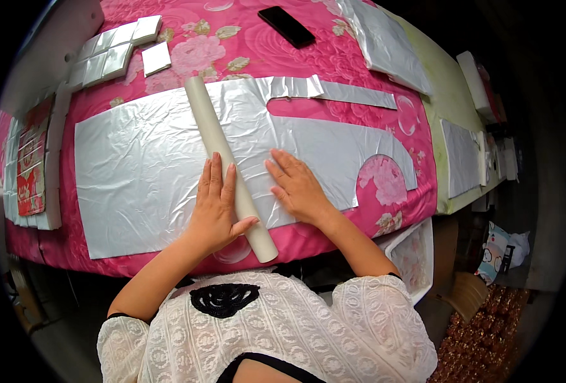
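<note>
A thin silvery-white plastic sheet (136,153), with a strap and curved cut-outs at its right end like a disposable apron, lies spread on the pink flowered tablecloth (296,246). Across it slants a pale cream tube (214,124), its near end reaching past the sheet's front edge. My left hand (216,210) rests on the tube with fingers stretched out, the thumb over its near part. To the right of the tube, my right hand (297,190) lies flat on the sheet, fingers extended and nothing held.
A black phone (286,27) lies at the far side. Small folded white packets (107,56) stand in rows at the far left, near a red printed packet (34,156). Stacked silvery sheets (388,48) lie at far right. A white plastic bin (417,255) sits below the table's right front.
</note>
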`<state>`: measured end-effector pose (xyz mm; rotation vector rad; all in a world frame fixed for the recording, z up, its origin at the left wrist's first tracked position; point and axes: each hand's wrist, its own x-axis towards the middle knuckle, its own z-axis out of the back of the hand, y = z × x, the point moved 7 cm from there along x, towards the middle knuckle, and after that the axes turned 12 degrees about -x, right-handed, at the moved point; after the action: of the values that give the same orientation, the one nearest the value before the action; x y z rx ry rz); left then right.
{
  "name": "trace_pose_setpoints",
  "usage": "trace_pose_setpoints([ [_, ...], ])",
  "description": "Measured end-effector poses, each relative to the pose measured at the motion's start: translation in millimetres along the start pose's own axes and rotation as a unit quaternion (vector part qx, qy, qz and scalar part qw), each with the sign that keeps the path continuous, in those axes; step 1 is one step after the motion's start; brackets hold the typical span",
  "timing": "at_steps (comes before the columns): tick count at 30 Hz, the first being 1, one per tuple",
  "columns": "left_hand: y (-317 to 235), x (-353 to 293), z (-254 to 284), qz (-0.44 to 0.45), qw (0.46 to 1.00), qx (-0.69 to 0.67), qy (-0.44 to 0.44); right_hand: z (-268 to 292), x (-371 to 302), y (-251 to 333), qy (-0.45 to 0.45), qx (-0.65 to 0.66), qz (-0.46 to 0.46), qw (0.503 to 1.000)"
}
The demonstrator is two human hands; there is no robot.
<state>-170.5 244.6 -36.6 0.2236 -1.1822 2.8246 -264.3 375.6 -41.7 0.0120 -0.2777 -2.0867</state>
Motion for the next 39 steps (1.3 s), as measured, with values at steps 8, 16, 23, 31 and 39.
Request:
trace_pose_setpoints([
  [8, -36.1, 18.4, -35.3, -0.045, 0.998, 0.000, 0.039, 57.3, -131.7, -252.8, -0.150, -0.169, -0.346, 0.911],
  [16, -45.5, 24.5, -37.7, -0.049, 0.997, 0.013, 0.061, 101.4, -129.3, -210.6, -0.286, -0.156, -0.316, 0.891],
  [23, -39.6, 20.6, -23.8, 0.178, 0.753, -0.634, 0.021, 72.7, -26.3, 2.8, -0.159, 0.271, -0.133, 0.940],
  [31, 74.5, -33.2, 66.6, 0.368, 0.764, -0.530, 0.003, 67.9, -34.9, 90.9, -0.110, 0.180, -0.012, 0.977],
  [39, 162.0, -92.1, 156.4, 0.431, 0.836, -0.339, -0.022, 18.4, -90.2, 54.4, 0.198, 0.059, -0.276, 0.939],
])
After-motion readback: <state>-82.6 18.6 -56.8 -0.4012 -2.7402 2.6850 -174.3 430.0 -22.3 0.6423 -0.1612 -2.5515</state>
